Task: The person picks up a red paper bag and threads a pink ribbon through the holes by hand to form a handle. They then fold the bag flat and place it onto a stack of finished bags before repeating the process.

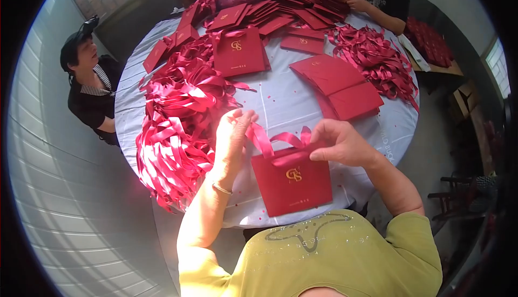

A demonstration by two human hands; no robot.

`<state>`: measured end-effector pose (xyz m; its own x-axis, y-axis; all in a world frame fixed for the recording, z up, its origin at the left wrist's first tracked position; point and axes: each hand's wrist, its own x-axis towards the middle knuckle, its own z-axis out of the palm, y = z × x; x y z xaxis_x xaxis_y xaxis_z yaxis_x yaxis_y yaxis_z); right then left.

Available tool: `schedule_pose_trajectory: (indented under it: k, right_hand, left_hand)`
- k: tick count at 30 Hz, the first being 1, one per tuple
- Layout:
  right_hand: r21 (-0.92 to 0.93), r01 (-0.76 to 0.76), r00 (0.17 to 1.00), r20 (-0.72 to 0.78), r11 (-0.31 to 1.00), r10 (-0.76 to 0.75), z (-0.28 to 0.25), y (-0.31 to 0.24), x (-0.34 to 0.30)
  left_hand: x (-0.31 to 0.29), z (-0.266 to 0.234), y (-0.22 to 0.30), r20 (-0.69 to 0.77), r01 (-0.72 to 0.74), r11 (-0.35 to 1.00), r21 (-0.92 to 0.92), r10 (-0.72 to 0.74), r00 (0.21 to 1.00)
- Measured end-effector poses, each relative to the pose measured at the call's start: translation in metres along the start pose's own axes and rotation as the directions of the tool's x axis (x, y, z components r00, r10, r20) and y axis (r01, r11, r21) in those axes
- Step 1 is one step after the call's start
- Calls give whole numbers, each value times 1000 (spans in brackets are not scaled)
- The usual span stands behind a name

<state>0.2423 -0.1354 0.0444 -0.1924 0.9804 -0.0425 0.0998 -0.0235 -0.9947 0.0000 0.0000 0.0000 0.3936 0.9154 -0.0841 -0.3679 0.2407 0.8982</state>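
Observation:
A red paper gift bag (292,186) with gold printing hangs upright at the table's near edge, in front of my chest. Pink satin ribbon (263,139) loops up from its top edge as a handle. My left hand (233,132) is raised at the bag's left, fingers pinched at the ribbon's upper end. At the bag's upper right corner, my right hand (339,141) has its thumb and fingers closed on the ribbon there. Just left of my left hand lies a big heap of loose pink ribbons (178,130).
A white-covered round table (264,100) carries a standing red bag (237,53), a fanned stack of flat bags (337,84) and another ribbon heap (372,59). More bags pile up at the back. One person (86,76) sits at the left, another (377,3) at the far right.

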Motion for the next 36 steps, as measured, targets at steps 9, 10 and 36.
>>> schedule_pose_trajectory:
  k: [9,10,36]
  right_hand:
    - [112,108,970,-227,988,-80,-6,0,2]
    - [133,111,969,-233,985,-78,-7,0,3]
    - [-299,423,790,-341,855,-510,-94,-19,309]
  left_hand:
    - [-17,16,15,-68,-244,930,274,272,960]
    - [-19,17,18,-60,-198,944,266,221,973]
    - [-4,14,-1,61,44,956,289,-64,996]
